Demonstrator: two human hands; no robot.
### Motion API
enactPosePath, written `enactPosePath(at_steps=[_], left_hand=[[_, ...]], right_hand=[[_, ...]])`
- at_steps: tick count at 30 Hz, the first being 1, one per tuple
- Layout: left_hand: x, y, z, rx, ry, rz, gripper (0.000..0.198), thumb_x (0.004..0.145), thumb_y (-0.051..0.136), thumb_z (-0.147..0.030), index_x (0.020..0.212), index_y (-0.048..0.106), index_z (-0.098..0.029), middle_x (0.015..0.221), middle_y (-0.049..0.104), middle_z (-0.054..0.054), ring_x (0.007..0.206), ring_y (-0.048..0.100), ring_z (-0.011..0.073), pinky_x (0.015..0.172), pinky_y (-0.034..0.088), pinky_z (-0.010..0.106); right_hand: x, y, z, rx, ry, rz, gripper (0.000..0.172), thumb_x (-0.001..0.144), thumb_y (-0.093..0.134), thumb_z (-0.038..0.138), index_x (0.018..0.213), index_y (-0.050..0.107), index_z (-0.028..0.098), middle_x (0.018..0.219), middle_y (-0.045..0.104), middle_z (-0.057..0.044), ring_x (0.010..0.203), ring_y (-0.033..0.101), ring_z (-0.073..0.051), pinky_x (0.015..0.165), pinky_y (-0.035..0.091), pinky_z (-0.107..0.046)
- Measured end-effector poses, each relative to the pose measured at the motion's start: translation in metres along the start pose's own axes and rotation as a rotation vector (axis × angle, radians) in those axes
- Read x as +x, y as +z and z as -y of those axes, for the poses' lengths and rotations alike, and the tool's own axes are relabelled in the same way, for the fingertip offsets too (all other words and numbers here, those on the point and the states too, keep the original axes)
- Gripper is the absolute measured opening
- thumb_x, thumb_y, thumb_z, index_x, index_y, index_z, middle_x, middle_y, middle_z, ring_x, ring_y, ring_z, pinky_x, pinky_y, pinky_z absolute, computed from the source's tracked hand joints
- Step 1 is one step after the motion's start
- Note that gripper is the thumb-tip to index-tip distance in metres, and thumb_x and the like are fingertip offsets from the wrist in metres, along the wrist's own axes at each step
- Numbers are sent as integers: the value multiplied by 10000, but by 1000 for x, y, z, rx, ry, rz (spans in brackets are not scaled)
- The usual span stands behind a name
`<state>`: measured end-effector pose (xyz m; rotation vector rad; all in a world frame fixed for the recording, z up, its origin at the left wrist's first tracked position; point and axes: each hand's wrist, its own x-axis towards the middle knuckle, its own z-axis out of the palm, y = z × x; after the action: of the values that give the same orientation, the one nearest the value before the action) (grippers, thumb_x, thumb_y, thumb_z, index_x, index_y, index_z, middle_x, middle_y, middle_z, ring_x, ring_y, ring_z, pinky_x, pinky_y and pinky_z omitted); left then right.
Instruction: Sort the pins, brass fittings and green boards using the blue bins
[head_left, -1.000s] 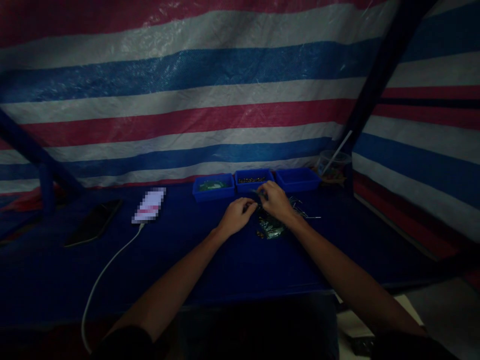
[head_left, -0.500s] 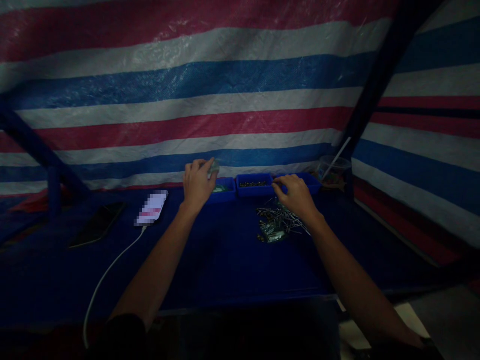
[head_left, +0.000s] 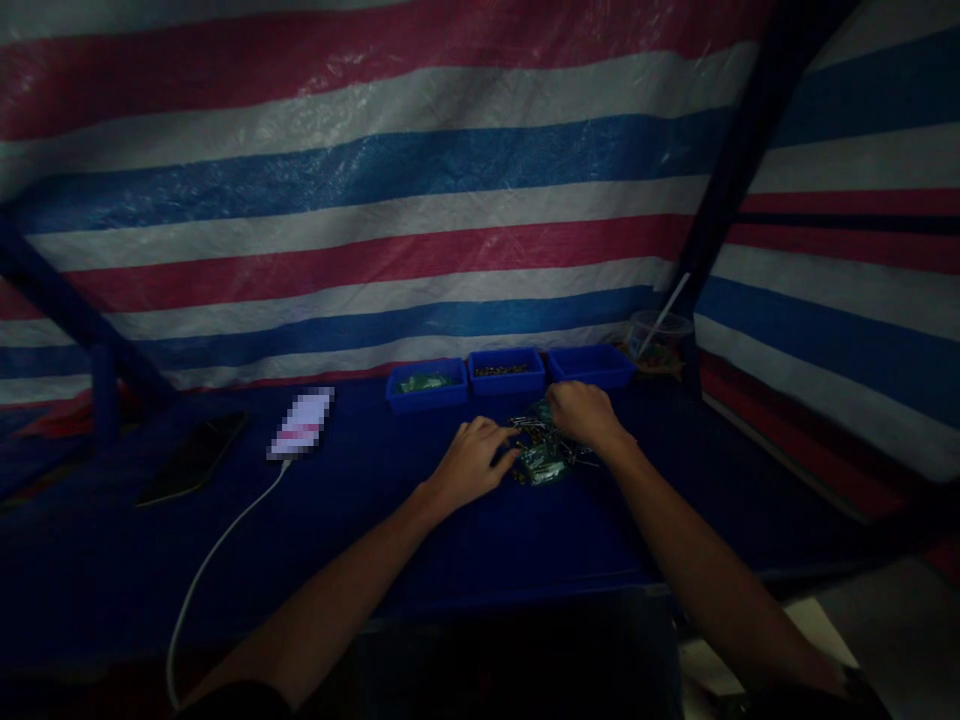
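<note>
On the blue table lies a pile of thin metal pieces, like screws or nails (head_left: pixel 529 424), with small clear plastic packets (head_left: pixel 544 466) among them. My left hand (head_left: pixel 474 462) is at the pile's left edge, thumb and fingers apart, with nothing visible between them. Over the pile's right side, my right hand (head_left: pixel 586 412) has its fingers curled down together; what they grip is hidden. Behind the pile, a blue bin with packets (head_left: pixel 426 402), a blue bin with small brass-coloured parts (head_left: pixel 507 384) and a third blue bin (head_left: pixel 592 378) stand in a row.
A lit phone (head_left: pixel 303 422) on a white cable (head_left: pixel 217 556) and a dark phone (head_left: pixel 196 458) lie at the left. In the back right corner is a clear plastic cup (head_left: pixel 660 326) with a straw. Striped sheeting (head_left: pixel 420 240) hangs behind the table.
My left hand has come from above the left bin, where it held a small packet, right and down to the pile. My right hand has dropped from the right bin onto the pile.
</note>
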<state>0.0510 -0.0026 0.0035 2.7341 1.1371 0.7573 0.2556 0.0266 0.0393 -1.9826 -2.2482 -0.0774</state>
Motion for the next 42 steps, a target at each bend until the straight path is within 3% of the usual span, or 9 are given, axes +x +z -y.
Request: enactPosePath(at_steps=[3,7,13,18,25,30,34,39,42], left_hand=[[-1,-3,17,-76,-46,-25,280,903,497,-304,1129,605,-178,884,678,46,945,553,212,844,439,354],[-1,-7,37,-112,-150,-81,267,906,479,-310,1084,629,-179,856,678,49,914,573,205,825,455,339],[-2,-4,32,-163,-191,-35,249,893,483,-304,1025,663,-194,821,668,45,839,584,192,768,459,321],[1,-1,24,-392,-280,-60,290,892,469,-365,971,687,-191,841,684,47,839,586,191,741,449,305],[6,-8,20,-957,-514,-358,324,817,568,-444,957,682,-176,837,685,33,700,589,143,555,410,225],[17,-41,39,-769,-499,-598,230,778,615,-333,905,691,-157,913,704,61,864,634,189,800,482,308],[21,-73,72,-166,-453,-846,290,865,500,-307,1076,646,-172,1099,657,87,1077,562,237,981,397,411],[3,-53,78,340,-408,-441,387,811,578,-275,1189,585,-195,1396,444,148,1300,314,378,980,308,587],[-1,-26,52,360,-317,-299,389,835,549,-263,1219,555,-202,1422,408,148,1316,296,359,974,307,572]], right_hand=[[-1,0,-1,29,75,-82,299,899,414,320,1034,641,180,1077,658,-133,1023,594,-267,816,429,-357],[2,9,-7,47,159,55,384,850,509,457,1046,617,145,1122,623,-180,1079,552,-316,846,416,-413],[10,21,-4,193,91,-128,406,789,574,213,1172,513,92,1094,613,-179,1040,542,-291,856,409,-378],[4,21,17,542,-158,-415,244,773,488,88,990,571,164,861,592,-55,823,559,-185,765,441,-305],[-15,22,53,488,-617,-601,264,767,455,23,885,610,202,984,583,-84,1025,494,-234,852,415,-401],[-11,19,48,461,-536,-551,232,837,506,149,1035,607,217,1107,589,-98,1182,427,-263,940,375,-461],[-9,4,23,454,-437,-349,192,861,521,245,1026,604,194,1005,626,-75,1019,515,-227,900,403,-402],[-16,-5,-8,401,-395,216,415,764,642,339,1156,570,225,1010,622,-49,941,564,-199,805,444,-315],[-19,2,-11,292,-279,348,477,694,687,324,1154,584,244,968,610,-52,868,581,-203,723,455,-298]])
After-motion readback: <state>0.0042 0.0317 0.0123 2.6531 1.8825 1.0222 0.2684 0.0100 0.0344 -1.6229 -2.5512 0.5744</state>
